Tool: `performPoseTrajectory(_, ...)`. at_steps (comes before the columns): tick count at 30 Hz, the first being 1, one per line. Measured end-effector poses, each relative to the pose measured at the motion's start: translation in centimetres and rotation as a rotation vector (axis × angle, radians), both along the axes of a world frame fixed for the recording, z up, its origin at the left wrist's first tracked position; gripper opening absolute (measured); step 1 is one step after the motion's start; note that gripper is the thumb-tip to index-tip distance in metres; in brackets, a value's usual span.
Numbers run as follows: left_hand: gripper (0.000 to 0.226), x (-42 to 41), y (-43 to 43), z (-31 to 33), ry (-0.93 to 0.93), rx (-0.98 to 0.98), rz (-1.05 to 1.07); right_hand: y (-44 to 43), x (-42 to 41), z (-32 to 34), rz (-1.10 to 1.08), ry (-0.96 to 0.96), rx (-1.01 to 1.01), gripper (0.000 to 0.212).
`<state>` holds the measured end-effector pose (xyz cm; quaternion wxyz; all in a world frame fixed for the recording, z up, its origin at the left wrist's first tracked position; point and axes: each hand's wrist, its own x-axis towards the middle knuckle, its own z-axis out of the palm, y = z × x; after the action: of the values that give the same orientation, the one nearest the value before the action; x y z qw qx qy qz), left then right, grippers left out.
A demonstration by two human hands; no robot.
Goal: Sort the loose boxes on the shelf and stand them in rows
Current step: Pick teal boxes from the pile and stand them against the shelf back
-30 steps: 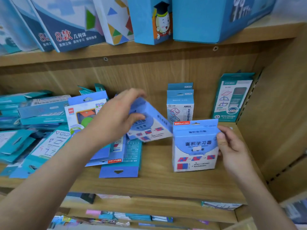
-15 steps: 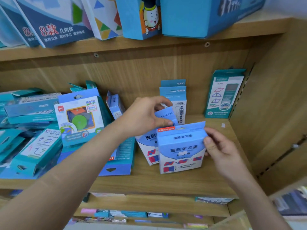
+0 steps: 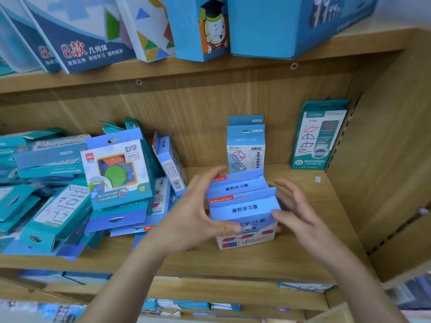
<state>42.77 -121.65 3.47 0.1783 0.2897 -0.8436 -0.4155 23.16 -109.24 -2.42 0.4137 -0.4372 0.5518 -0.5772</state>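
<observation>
Two matching light-blue boxes stand upright one behind the other on the wooden shelf (image 3: 233, 264): the front box (image 3: 245, 212) and the rear box (image 3: 238, 185). My left hand (image 3: 196, 213) presses their left side, thumb across the front box's face. My right hand (image 3: 296, 206) touches the front box's right edge with the thumb, its fingers spread. Behind them stand two tall blue boxes (image 3: 246, 148) in a row. A heap of loose teal and blue boxes (image 3: 70, 190) lies at the left.
A teal box (image 3: 318, 136) stands against the back wall at the right, beside the shelf's side panel (image 3: 384, 159). Large boxes (image 3: 210, 26) fill the shelf above. A lower shelf (image 3: 186, 306) holds more packets.
My left hand has brought the second blue box from the heap and stood it behind the front one. Both hands now close in on the pair.
</observation>
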Motion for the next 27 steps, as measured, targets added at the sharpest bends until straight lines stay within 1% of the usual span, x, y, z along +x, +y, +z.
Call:
performPoseTrajectory(1,0.092,0.1,0.6,-0.6,-0.057,-0.104,-0.010,-0.1,0.4,0.2,0.038,0.024,0.020,0.064)
performPoseTrajectory(2,0.093,0.0,0.8,-1.1,-0.088,-0.209,-0.011,-0.3,0.8,0.3,0.061,0.070,0.038,0.073)
performPoseTrajectory(3,0.091,0.0,0.9,-1.4,-0.094,-0.276,-0.002,-0.5,1.1,0.3,0.054,0.136,0.054,0.081)
performPoseTrajectory(4,0.090,0.1,0.8,-1.4,-0.077,-0.301,0.015,-0.7,1.5,0.3,0.019,0.215,0.065,0.085)
performPoseTrajectory(5,0.090,0.2,0.5,-1.5,-0.061,-0.304,0.030,-1.0,1.8,0.3,-0.021,0.286,0.068,0.088)
performPoseTrajectory(7,0.095,0.6,-0.3,-1.4,-0.063,-0.294,0.037,-1.5,2.4,0.0,-0.081,0.363,0.073,0.090)
performPoseTrajectory(9,0.096,1.0,-1.2,-1.2,-0.095,-0.293,0.029,-1.9,3.0,-0.4,-0.114,0.402,0.064,0.091)
performPoseTrajectory(11,0.091,1.1,-2.0,-1.0,-0.130,-0.286,0.031,-2.3,3.7,-0.7,-0.144,0.440,0.038,0.090)
performPoseTrajectory(14,0.089,0.9,-2.5,-0.9,-0.137,-0.267,0.056,-2.7,4.0,-0.9,-0.183,0.508,0.003,0.090)
performPoseTrajectory(16,0.091,0.8,-2.4,-0.8,-0.148,-0.270,0.049,-2.7,3.9,-0.9,-0.200,0.542,0.019,0.092)
performPoseTrajectory(20,0.102,1.0,-1.7,-1.0,-0.163,-0.238,0.057,-2.3,3.9,-0.3,-0.165,0.579,0.066,0.101)
performPoseTrajectory(23,0.107,1.6,-1.5,-1.1,-0.125,-0.257,0.057,-2.0,4.1,1.0,-0.208,0.617,0.021,0.099)
performPoseTrajectory(27,0.106,3.3,-2.0,-0.8,-0.084,-0.266,0.044,-2.1,5.8,2.7,-0.314,0.767,-0.039,0.093)
